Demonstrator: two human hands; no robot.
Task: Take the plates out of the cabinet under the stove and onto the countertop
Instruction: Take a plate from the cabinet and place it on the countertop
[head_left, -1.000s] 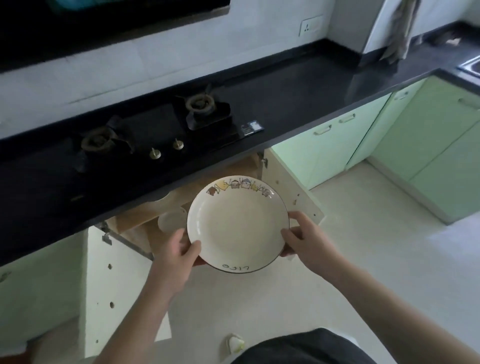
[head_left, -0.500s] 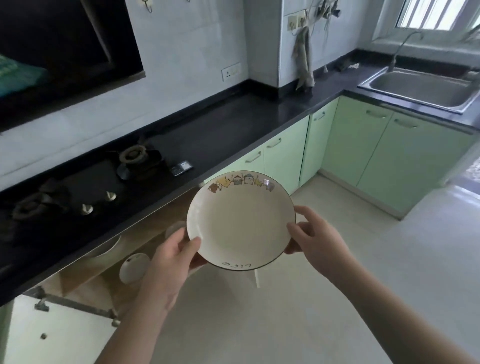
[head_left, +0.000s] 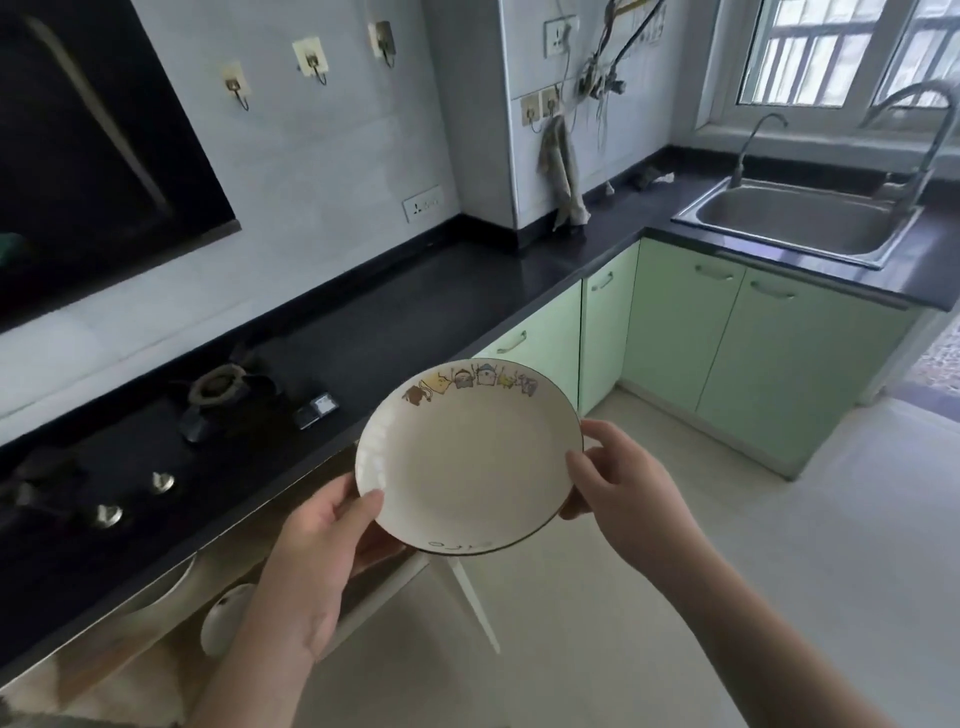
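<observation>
A cream plate (head_left: 467, 460) with a dark rim and small cartoon figures along its far edge is held level in front of me, over the front edge of the black countertop (head_left: 426, 306). My left hand (head_left: 317, 561) grips its near-left rim, thumb on top. My right hand (head_left: 618, 483) grips its right rim. Below the stove (head_left: 156, 441) the cabinet (head_left: 130, 639) stands open, and inside it I see a white dish (head_left: 226, 618) and the pale edge of another one (head_left: 161, 592).
The open cabinet door (head_left: 457, 592) juts out edge-on below the plate. Green cabinet fronts (head_left: 727, 353) run to the right under a steel sink (head_left: 795, 218) with taps. A cloth (head_left: 561, 171) hangs at the wall corner. A small dark device (head_left: 317, 410) lies beside the burner.
My view has swung up and to the right, bringing the sink and window in. The plate, still in both hands, has risen from in front of the open cabinet to countertop height.
</observation>
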